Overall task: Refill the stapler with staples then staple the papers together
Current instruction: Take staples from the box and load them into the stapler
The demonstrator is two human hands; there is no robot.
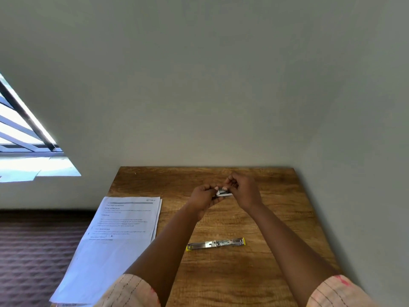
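Both hands — left hand (202,197), right hand (242,191) — pinch a small staple box (224,192) above the desk (287,218). Better to ease it open gently; the opened stapler (216,243) lies nearer, papers (124,222) at left.

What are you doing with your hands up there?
A person sits at a wooden table and holds a small box, probably staples, between the left hand and the right hand, with the fingers working at it. The stapler lies opened out flat on the table, nearer the person, and nobody is touching it. The papers wait at the table's left edge, not yet stapled.
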